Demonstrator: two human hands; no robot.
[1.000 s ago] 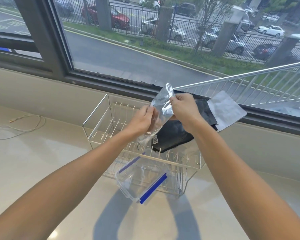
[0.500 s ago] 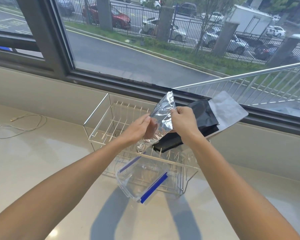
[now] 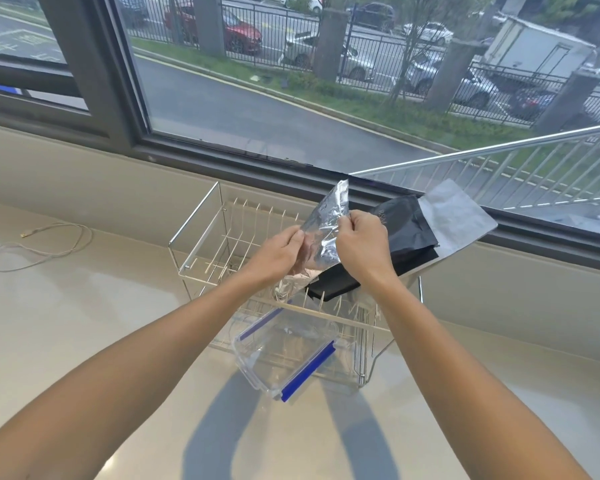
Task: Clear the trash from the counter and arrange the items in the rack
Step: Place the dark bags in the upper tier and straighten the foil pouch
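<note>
A crinkled silver foil pouch (image 3: 321, 233) is held upright above the wire rack (image 3: 201, 244). My left hand (image 3: 278, 252) grips its left edge and my right hand (image 3: 362, 242) pinches its right edge. Behind my right hand, a black pouch (image 3: 407, 223) and a matte silver pouch (image 3: 456, 218) lean in the rack's right side against the window sill. A clear plastic lid with blue clips (image 3: 291, 358) rests tilted against the rack's front.
A thin beige cable (image 3: 39, 247) lies coiled on the cream counter (image 3: 84, 323) at the far left. The dark window frame (image 3: 257, 161) and low wall run right behind the rack.
Both hands have lowered the foil pouch slightly and turned it more upright above the rack. The black and silver pouches and the lid have not moved.
</note>
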